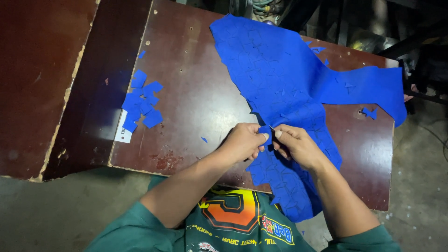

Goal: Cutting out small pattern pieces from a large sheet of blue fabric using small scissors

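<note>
A worn, dark reddish-brown wooden surface [196, 93] with chipped edges stands on a grey concrete floor [56, 214]. A second similar board [37, 84] lies alongside. Dim clutter fills the shadowed background.

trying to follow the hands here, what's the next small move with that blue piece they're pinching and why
Probably pull the small blue piece free of the big blue sheet and drop it on the pile of blue cutouts at the left. Both the left hand and right hand pinch at that one spot on the sheet's edge, and the sheet looks scored with many such shapes.
</note>
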